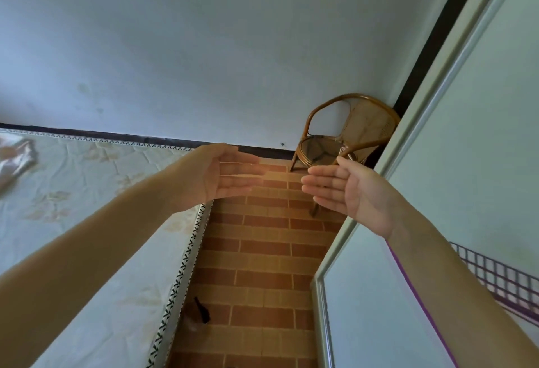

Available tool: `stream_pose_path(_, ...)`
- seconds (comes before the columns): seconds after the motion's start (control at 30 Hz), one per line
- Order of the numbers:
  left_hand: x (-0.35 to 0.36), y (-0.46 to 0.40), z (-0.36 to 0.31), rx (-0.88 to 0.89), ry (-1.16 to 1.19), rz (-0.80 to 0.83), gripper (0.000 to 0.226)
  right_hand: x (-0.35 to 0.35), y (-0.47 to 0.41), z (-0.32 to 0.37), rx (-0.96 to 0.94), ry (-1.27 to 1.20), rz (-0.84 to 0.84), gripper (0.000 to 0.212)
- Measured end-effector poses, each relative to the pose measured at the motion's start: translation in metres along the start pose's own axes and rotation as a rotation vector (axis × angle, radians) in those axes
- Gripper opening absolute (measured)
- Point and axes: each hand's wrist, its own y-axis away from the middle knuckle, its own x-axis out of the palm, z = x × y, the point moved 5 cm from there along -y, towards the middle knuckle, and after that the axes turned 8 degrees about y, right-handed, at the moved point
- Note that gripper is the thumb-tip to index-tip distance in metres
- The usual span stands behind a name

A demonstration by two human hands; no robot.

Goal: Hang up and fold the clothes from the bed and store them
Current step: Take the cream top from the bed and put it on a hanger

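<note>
Facing the far wall, the person held both arms out over the gap between bed and wardrobe. The left hand (224, 175) was flat, fingers straight and together, palm turned inward, holding nothing. The right hand (350, 192) mirrored it, fingers extended and relaxed, palm inward, also holding nothing. The two hands were near each other but apart, fingertips pointing toward one another above the brick-patterned floor (262, 251).

One pale, shiny garment (14, 160) lay crumpled on the bed (87, 192) at the far left edge of view, well apart from both hands. The bed carried a light floral cover with a patterned border.

A rattan chair (347, 134) stood in the corner against the wall. The wardrobe door (437, 163) ran along the right side, beside the right forearm.
</note>
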Motion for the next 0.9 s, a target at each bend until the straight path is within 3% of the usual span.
stream_pose_path(0.33,-0.085,-0.119,-0.048,-0.091,0.025,0.004,0.047,0.003,-0.128,0.040,0.039,-0.031,-0.008,0.051)
stream_pose_path(0.67,-0.103,-0.243,-0.085,-0.090,-0.027,-0.095,0.042,-0.043,-0.277,0.075,0.054,-0.064,0.023,0.049)
stream_pose_path(0.9,-0.079,-0.343,-0.142,-0.015,-0.007,-0.167,0.038,-0.095,-0.393,0.128,0.023,-0.068,0.086,0.048)
